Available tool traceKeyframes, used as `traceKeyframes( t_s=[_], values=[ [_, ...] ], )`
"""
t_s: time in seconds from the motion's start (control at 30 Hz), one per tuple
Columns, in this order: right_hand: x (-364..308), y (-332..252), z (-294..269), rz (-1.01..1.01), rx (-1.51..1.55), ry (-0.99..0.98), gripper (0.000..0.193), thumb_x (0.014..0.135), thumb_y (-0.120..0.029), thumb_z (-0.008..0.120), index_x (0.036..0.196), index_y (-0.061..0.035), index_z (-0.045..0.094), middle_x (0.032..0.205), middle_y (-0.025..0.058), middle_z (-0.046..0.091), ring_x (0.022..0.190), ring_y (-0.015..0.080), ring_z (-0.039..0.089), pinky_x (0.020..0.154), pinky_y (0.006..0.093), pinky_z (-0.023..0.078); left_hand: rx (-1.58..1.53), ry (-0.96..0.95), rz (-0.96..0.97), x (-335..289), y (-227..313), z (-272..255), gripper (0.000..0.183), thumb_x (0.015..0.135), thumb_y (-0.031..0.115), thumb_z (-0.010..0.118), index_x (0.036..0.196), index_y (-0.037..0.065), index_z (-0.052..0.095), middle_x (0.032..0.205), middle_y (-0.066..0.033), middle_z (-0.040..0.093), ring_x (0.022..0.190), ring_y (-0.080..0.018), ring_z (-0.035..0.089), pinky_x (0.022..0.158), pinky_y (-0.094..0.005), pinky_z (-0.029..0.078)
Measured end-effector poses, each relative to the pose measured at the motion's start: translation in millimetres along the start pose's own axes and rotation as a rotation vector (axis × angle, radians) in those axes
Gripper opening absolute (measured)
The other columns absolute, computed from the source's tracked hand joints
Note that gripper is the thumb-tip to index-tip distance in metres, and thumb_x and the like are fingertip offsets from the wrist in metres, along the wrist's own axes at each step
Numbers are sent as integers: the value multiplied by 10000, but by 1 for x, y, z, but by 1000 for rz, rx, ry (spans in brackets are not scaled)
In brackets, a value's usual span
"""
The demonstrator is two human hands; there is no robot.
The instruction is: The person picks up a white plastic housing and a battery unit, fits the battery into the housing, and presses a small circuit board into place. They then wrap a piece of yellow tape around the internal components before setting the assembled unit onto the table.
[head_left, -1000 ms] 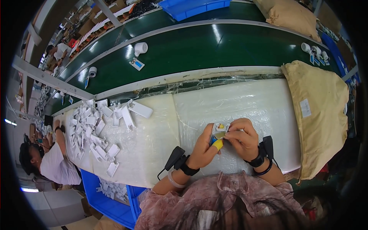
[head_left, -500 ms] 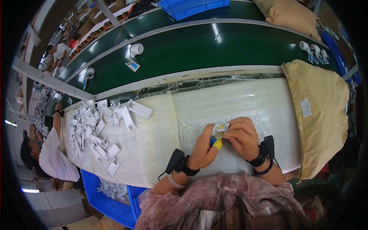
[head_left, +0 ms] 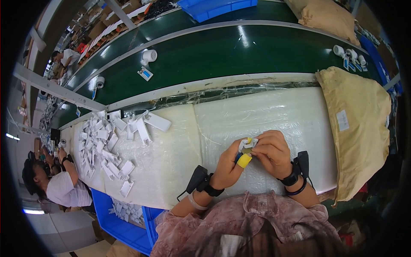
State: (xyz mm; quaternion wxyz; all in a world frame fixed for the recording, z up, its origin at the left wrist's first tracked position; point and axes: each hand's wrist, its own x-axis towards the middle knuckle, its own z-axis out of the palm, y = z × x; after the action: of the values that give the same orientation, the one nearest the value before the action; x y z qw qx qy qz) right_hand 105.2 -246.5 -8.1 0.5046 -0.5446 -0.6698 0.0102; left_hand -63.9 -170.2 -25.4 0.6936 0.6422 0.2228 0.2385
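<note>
My left hand (head_left: 228, 168) is closed around a small white plastic part (head_left: 253, 141), held over the middle-right of the covered table. Yellow and dark blue material (head_left: 244, 160) shows at the left thumb; whether it is a wrap or a tool handle I cannot tell. My right hand (head_left: 273, 154) meets the left one, its fingertips pinched against the part's right side. Between the hands lies a dull grey-brown piece (head_left: 247, 150), too small to name. To the left spreads a heap of loose white plastic parts (head_left: 101, 141).
A green conveyor belt (head_left: 205, 55) runs beyond the table, carrying white round units with tags (head_left: 149, 56). A brown paper sack (head_left: 357, 124) covers the right end. A blue bin (head_left: 115, 227) stands front left; a co-worker (head_left: 64, 186) sits at far left.
My hands stay nearly in place; the yellow piece at the left thumb has turned slightly. Units on the belt have shifted slightly left. The co-worker has drawn an arm back from the belt.
</note>
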Motion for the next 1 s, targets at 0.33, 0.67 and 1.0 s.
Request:
traceKeyframes(
  t_s=[0.33,0.67,1.0],
  values=[
    [-1,2,1,3,18,-6,249,642,-8,755,858,-82,657,867,56,619,885,268,622,781,377,453,44,25,52,1,-4,1,356,978,96,492,1316,-7,456,817,-15,562,646,-54,501,561,-209,433],
    [0,1,0,-16,-8,-21,240,639,-15,758,847,-77,656,866,57,604,883,266,622,769,371,452,138,48,131,2,-2,1,334,967,75,438,1284,-8,501,816,-14,568,682,-70,513,597,-216,431],
    [0,0,1,17,-10,-27,249,647,-20,762,866,-67,653,874,65,607,872,277,621,766,372,462,29,-21,-44,4,2,-7,306,990,121,437,1260,2,519,918,-58,603,700,-84,549,598,-219,470]
  ],
)
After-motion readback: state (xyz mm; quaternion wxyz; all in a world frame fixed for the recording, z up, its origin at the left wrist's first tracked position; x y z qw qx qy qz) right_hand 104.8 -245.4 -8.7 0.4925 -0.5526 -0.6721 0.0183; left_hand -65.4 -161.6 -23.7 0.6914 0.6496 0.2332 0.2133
